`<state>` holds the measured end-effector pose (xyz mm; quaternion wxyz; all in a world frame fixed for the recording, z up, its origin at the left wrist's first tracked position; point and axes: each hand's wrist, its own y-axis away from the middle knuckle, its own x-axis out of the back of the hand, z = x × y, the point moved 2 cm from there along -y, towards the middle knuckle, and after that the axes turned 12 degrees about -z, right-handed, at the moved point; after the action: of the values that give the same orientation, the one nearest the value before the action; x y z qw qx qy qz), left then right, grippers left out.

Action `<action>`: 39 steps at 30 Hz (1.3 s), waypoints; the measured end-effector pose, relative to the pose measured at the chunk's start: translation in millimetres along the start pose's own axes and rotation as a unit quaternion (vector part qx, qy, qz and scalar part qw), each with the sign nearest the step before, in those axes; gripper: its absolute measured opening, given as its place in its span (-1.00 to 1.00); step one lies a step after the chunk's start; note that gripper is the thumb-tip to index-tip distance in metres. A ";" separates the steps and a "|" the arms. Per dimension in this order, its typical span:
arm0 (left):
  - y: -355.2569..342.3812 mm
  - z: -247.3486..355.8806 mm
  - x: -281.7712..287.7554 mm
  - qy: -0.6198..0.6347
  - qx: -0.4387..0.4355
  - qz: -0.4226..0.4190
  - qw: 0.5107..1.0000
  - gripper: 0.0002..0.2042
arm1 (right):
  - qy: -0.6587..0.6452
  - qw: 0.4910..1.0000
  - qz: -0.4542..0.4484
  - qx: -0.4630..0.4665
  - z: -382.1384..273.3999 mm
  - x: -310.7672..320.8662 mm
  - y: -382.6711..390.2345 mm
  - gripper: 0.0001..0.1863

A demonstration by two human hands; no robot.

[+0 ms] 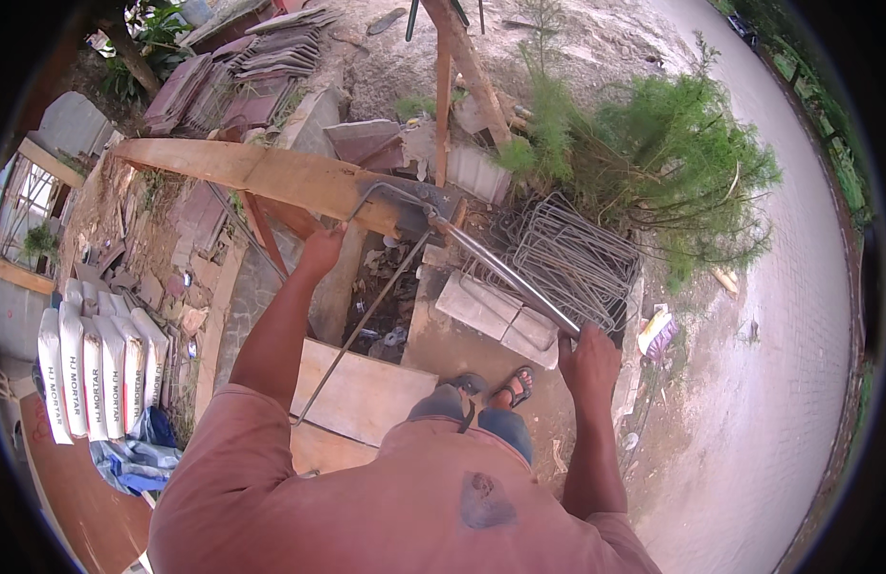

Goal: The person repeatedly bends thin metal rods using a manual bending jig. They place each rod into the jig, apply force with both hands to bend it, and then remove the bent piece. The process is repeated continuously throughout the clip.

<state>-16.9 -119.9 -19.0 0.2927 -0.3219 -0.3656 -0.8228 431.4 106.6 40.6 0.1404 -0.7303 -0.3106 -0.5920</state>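
Observation:
My left hand (321, 251) is closed around one end of a thin steel rod (368, 311) beside a wooden beam (247, 167). Bends shape the rod over the beam's dark end, and its long straight part slants down toward my body. Away to the right, my right hand (588, 365) grips the lower end of a shiny metal bar (505, 270). The bar's upper end meets the rod at a dark metal plate (445, 206) on the beam, where fine detail is too small to tell. Under the bar lies a pile of bent steel stirrups (572, 253).
A pale block (496, 311) lies ahead of my feet. White sacks (103, 364) stand at left above a blue tarp (142, 454). Stacked roof tiles (256, 67) are at the far left; a feathery green shrub (668, 163) grows right of the stirrups, near a paved road (787, 316).

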 end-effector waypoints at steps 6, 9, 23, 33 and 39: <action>-2.8 22.3 -0.7 0.081 -0.037 -0.018 0.996 -0.37 | 0.053 0.985 -0.164 -0.001 24.0 38.9 -56.4 -0.47; -19.4 1.4 -2.1 0.097 -0.022 -0.046 0.994 -0.36 | 0.054 0.990 -0.123 0.041 10.7 72.7 -59.3 -0.50; 54.4 154.5 -45.9 -0.106 -0.362 0.106 0.920 -0.44 | 0.045 0.993 -0.082 -0.071 -9.5 56.7 -25.0 -0.41; 164.5 296.5 -173.6 -0.339 -0.474 -0.212 0.784 -0.61 | 0.071 0.995 0.031 -0.061 -22.7 27.7 15.1 -0.73; 217.1 162.2 -142.1 -0.283 -0.588 -0.148 0.743 -0.77 | -0.105 0.989 -0.046 -0.091 -123.2 -19.5 133.8 -0.82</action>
<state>278.2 -78.6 50.3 -0.1974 -0.5897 0.0821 -0.7788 416.5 -72.3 75.8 0.0126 -0.7835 -0.3014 -0.5433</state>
